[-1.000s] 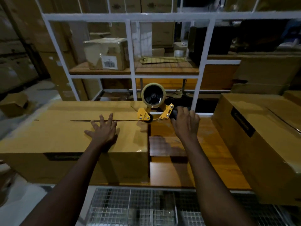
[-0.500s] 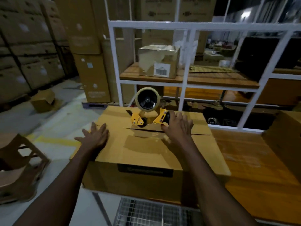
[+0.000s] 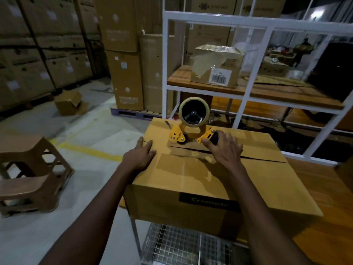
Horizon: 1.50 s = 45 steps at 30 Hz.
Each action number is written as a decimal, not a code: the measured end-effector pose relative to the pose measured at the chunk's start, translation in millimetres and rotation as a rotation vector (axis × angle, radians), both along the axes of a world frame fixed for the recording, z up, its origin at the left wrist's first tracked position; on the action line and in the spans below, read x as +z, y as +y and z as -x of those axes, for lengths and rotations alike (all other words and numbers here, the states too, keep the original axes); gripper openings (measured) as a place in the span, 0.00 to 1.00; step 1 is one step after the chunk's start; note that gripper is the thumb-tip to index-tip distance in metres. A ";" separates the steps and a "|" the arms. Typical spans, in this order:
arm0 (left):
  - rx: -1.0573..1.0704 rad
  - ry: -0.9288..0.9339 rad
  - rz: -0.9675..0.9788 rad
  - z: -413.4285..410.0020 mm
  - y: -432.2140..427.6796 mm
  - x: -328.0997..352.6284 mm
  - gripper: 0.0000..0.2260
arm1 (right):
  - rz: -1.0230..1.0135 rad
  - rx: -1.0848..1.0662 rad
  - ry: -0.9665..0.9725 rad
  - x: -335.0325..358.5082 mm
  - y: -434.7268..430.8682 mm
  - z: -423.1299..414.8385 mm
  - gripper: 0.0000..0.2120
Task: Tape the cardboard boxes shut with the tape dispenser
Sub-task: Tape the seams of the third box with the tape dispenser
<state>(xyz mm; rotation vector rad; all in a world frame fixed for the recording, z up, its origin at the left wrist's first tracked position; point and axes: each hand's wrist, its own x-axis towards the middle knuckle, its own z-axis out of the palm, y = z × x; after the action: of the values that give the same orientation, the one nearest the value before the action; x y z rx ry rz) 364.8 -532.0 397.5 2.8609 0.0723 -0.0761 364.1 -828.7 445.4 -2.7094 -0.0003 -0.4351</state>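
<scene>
A large cardboard box (image 3: 191, 176) lies on the wooden table in front of me, its top flaps closed along a dark seam. A yellow tape dispenser (image 3: 191, 129) with a roll of clear tape stands on the seam near the box's left end. My right hand (image 3: 223, 148) grips its black handle. A strip of tape runs along the seam from the dispenser to under that hand. My left hand (image 3: 140, 155) presses flat on the box's top left corner, fingers spread.
A white metal shelf frame (image 3: 242, 77) stands behind the box, with a small labelled carton (image 3: 215, 67) on its wooden shelf. A brown plastic stool (image 3: 30, 173) is on the floor at left. Stacked cartons (image 3: 122, 54) line the back. A wire mesh basket (image 3: 183, 245) sits below the table edge.
The dispenser has travelled left along the seam from the box's right end to near its left end, laying tape. My left hand slid to the left corner. My head turned left.
</scene>
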 end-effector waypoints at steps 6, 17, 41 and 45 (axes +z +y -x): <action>-0.083 -0.014 0.042 39.5 -49.3 -2.0 0.27 | -0.063 0.056 -0.056 11.2 -2.8 3.0 0.28; -0.107 -0.036 0.211 51.4 -70.5 -11.3 0.27 | -0.260 0.077 -0.003 19.2 -9.7 11.0 0.33; 0.133 -0.219 1.634 67.8 -109.8 63.2 0.17 | -0.387 0.151 -0.113 37.5 -5.0 11.0 0.24; 0.158 0.040 1.602 74.0 -113.8 41.0 0.19 | -0.467 0.157 -0.127 37.5 -3.8 10.7 0.32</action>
<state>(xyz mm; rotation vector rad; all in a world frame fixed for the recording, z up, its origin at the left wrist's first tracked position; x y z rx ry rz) 290.8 -645.8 438.5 1.2490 0.1516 -0.0939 353.4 -832.5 482.9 -2.2021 -0.1288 -0.4894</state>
